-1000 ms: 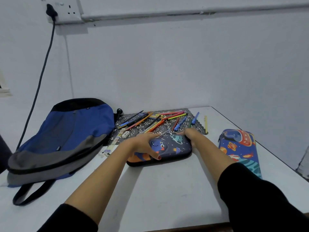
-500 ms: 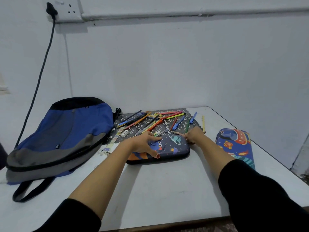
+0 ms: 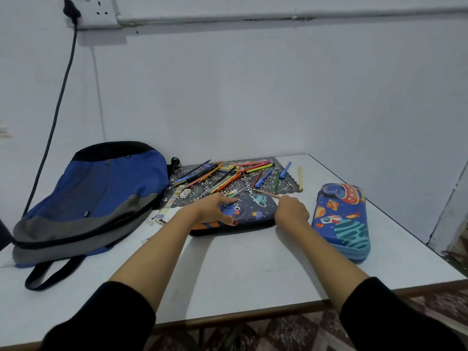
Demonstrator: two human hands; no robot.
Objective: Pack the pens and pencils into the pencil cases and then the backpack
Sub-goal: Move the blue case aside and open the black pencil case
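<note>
Pinkish pencil (image 3: 267, 194) (right hand (image 3: 292, 211)) — navy case (image 3: 256, 212)

— Where is there room?
— The near half of the table (image 3: 253, 274), between the backpack (image 3: 96, 198) at left and the blue pencil case (image 3: 342, 224) at right.
— Further back?
— The dark pencil case (image 3: 255, 211) blocks the middle, loose pens and pencils (image 3: 263, 178) cover the mat (image 3: 288, 184) behind it, and the right hand (image 3: 291, 211), pinching a pencil (image 3: 266, 193), fills the gap between the cases.
</note>
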